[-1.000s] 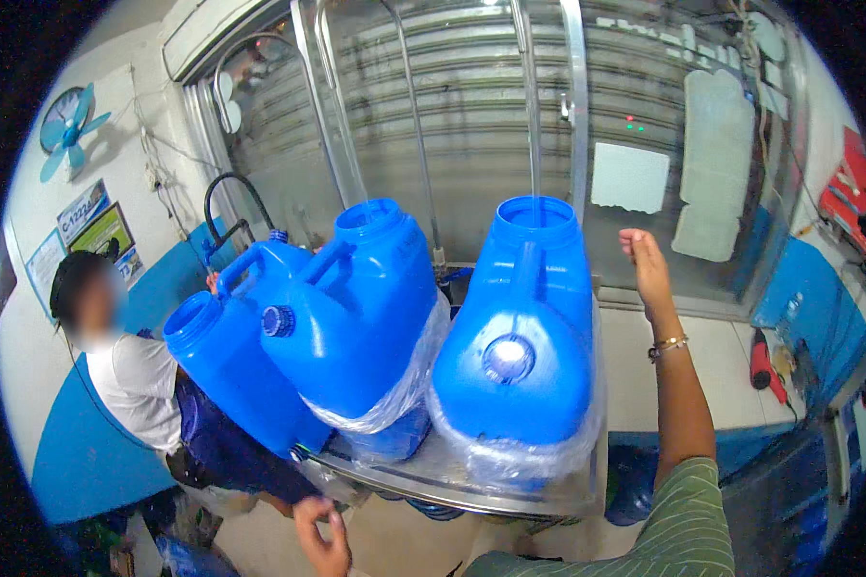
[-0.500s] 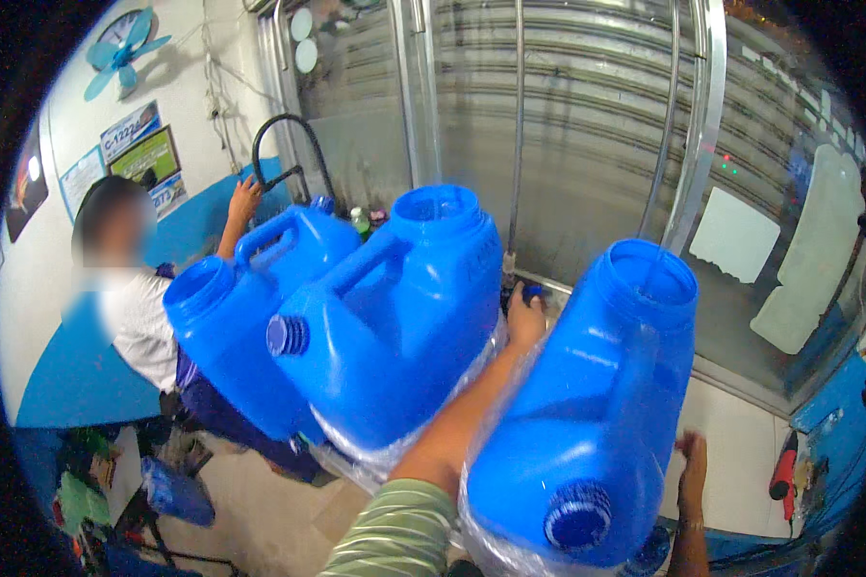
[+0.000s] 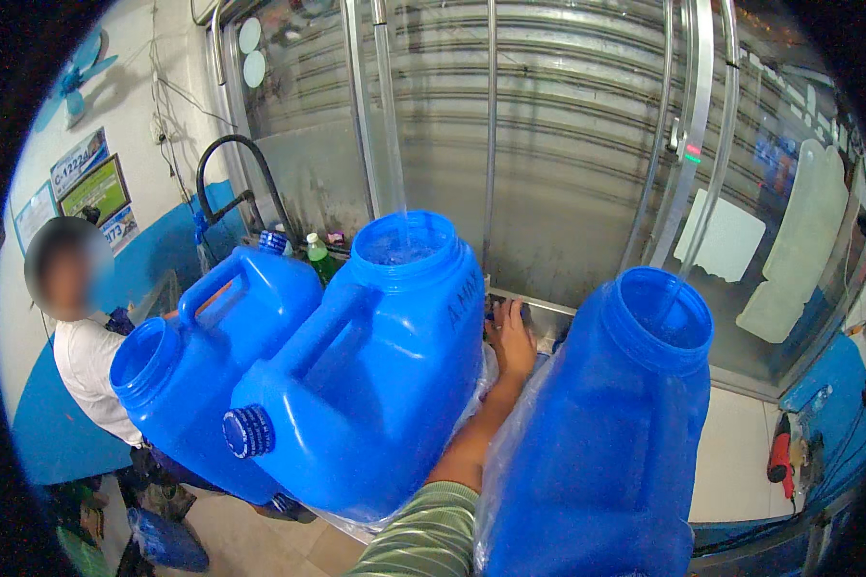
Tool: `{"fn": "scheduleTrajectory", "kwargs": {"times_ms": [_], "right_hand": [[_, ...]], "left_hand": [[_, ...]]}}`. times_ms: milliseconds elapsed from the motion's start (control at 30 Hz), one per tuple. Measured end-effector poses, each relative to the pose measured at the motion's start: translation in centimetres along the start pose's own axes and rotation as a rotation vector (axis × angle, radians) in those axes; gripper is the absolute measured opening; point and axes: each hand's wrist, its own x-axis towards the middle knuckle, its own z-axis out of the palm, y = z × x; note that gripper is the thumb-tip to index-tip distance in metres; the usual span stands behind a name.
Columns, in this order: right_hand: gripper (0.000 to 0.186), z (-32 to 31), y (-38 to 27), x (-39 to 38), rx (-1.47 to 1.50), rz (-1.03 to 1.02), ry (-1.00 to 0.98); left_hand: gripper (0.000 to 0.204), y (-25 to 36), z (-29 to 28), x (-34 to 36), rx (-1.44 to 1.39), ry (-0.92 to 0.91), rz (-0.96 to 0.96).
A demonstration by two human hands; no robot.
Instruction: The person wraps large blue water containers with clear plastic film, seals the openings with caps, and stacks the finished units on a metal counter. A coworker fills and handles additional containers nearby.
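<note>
My left hand (image 3: 511, 336) reaches between two blue jugs to the steel ledge (image 3: 548, 313) at the back, its fingers bent over something dark that I cannot make out. The middle jug (image 3: 375, 375) has water running from a pipe (image 3: 389, 144) into its open mouth. The right jug (image 3: 606, 452), wrapped low down in clear plastic, stands under another pipe (image 3: 707, 221) with water in its mouth. The left jug (image 3: 212, 365) has an open mouth facing up. My right hand is not visible.
A co-worker (image 3: 96, 365) in a white shirt stands at the left, near a black curved spout (image 3: 236, 139). A green bottle (image 3: 319, 260) stands behind the jugs. A red heat gun (image 3: 779, 447) lies on the right-hand counter (image 3: 741, 452). A glass partition (image 3: 433, 125) backs the jugs.
My left hand has risen from the lower edge and reached in between the middle and right jugs. My right hand has dropped out of sight. The view has shifted.
</note>
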Motion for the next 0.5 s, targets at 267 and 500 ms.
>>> {"fn": "scheduleTrajectory", "kwargs": {"times_ms": [267,500], "right_hand": [[0.079,-1.4,9.0,5.1,-0.202,0.514,-0.168],[0.060,2.0,-2.1,1.0,-0.274,0.167,-0.056]], "left_hand": [[0.080,-0.6,1.8,-0.6,-0.039,-0.055,0.039],[0.075,-1.7,1.8,-0.4,0.053,-0.041,0.070]]}}
